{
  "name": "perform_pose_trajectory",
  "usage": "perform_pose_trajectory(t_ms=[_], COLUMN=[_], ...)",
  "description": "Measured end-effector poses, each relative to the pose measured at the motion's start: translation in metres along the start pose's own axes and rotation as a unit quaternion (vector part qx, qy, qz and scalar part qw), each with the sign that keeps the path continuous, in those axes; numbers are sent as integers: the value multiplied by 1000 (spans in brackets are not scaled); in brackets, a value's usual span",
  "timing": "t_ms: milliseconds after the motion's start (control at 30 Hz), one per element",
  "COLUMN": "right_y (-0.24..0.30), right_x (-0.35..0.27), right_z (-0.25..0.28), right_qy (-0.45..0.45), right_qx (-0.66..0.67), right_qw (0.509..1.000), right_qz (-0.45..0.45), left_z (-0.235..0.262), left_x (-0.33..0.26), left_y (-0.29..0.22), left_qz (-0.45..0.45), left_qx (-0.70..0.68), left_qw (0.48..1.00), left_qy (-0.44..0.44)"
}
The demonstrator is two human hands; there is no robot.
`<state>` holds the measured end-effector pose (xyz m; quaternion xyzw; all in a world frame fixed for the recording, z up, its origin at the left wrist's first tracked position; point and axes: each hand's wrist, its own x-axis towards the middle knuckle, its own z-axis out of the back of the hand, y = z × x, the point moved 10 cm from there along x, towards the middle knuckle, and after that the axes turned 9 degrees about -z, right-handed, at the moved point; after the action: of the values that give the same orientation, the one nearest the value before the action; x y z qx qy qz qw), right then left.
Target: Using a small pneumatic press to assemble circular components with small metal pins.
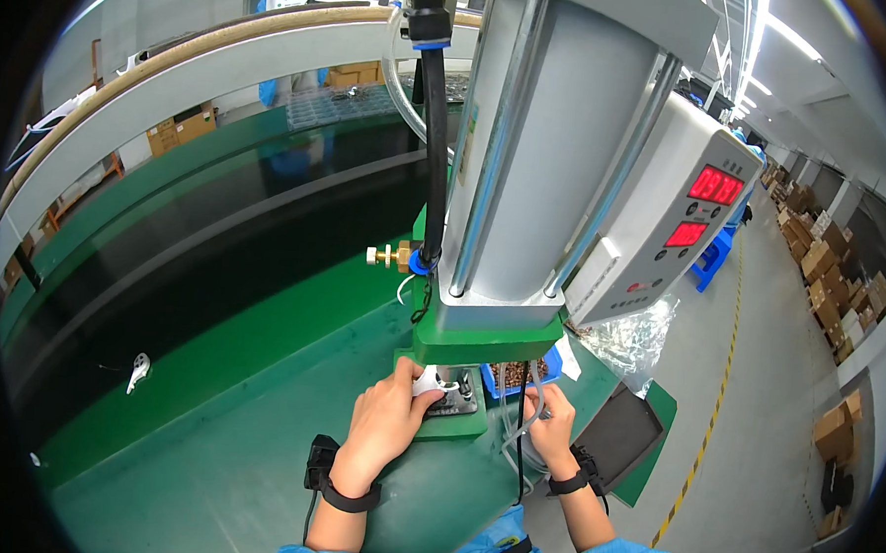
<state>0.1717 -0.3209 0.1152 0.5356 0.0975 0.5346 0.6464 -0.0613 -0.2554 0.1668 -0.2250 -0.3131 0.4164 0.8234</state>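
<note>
My left hand is closed on a small white part, thumb and fingers around it. It holds the part at the metal fixture on the green base of a pneumatic press, under the press head. My right hand is beside the press, its fingers curled together near a blue bin of small copper-coloured pieces. Whatever those fingers hold, if anything, is too small to make out. Clear tubes and a black cable hang just left of it.
A control box with red digits is fixed to the press's right side. Below it lie a clear plastic bag and a dark tray. Another white part lies at far left. Cardboard boxes line the aisle.
</note>
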Motion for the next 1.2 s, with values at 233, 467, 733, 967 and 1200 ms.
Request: perform_pose_trajectory(t_ms=[233,467,733,967,1200], right_y=[-11,47,73,100,131], right_x=[14,53,48,44,38], right_z=[2,-11,-66,-98,-89], right_qy=[69,183,301,366,346], right_qx=[119,78,106,41,14], right_qw=[990,980,948,923,906], right_qz=[-39,23,6,114,245], left_z=[1,4,5,5,6], left_x=[0,-2,-2,-1,-2], left_y=[0,2,-1,-1,-2], left_qz=[-14,-1,-1,0,-6], left_qx=[-12,8,4,-1,-3], left_qw=[1000,1000,1000,1000,1000], left_qy=[-5,-2,-3,0,2])
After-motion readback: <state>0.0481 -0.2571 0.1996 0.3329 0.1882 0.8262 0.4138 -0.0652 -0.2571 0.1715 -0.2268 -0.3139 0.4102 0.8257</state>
